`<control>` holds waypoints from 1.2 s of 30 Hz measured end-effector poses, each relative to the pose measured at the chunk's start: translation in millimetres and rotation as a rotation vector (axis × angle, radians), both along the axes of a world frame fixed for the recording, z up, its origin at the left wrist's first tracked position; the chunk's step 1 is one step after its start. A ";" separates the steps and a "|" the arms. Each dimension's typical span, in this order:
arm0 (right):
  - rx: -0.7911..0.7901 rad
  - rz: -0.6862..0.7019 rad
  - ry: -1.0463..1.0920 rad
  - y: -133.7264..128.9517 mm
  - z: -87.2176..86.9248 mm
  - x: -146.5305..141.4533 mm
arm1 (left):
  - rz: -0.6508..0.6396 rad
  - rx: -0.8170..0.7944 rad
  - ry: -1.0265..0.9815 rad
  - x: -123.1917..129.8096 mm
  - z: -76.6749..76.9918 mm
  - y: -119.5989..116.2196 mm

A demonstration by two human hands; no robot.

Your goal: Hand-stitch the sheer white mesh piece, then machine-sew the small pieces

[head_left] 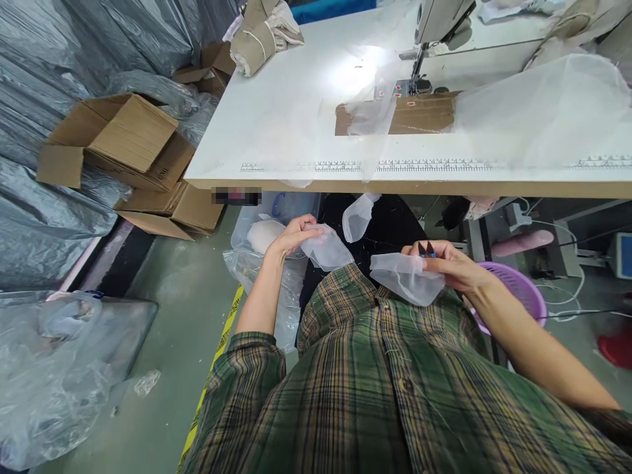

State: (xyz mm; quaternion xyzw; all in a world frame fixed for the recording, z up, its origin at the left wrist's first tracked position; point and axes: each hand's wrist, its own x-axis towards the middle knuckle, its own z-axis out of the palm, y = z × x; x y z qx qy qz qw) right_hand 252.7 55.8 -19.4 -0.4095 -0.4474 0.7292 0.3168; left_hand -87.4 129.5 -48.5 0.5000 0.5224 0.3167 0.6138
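Below the table edge, my left hand (297,235) pinches a piece of sheer white fabric (330,250) between thumb and fingers. My right hand (451,262) is closed on another sheer white fabric piece (409,280). Two dark pointed blades with blue below them, apparently thread snips (426,249), stick up from my right fingers; their handle is hidden. The two fabric pieces are apart, over my lap. Between and beyond my hands, a strip of the same sheer fabric (359,217) hangs over the table's front edge, trailing from near the sewing machine's needle area (417,84).
Sheer fabric (548,108) covers the right of the white sewing table (276,148), with a rolled beige cloth bundle (254,49) at its far left. Cardboard boxes (133,131) and plastic bags (59,375) are on the left. A purple basket (526,293) stands at right.
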 end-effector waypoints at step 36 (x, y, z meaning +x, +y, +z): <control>0.307 -0.480 -0.717 17.1 -48.5 32.0 | -0.199 0.045 0.062 114.7 -20.2 -13.5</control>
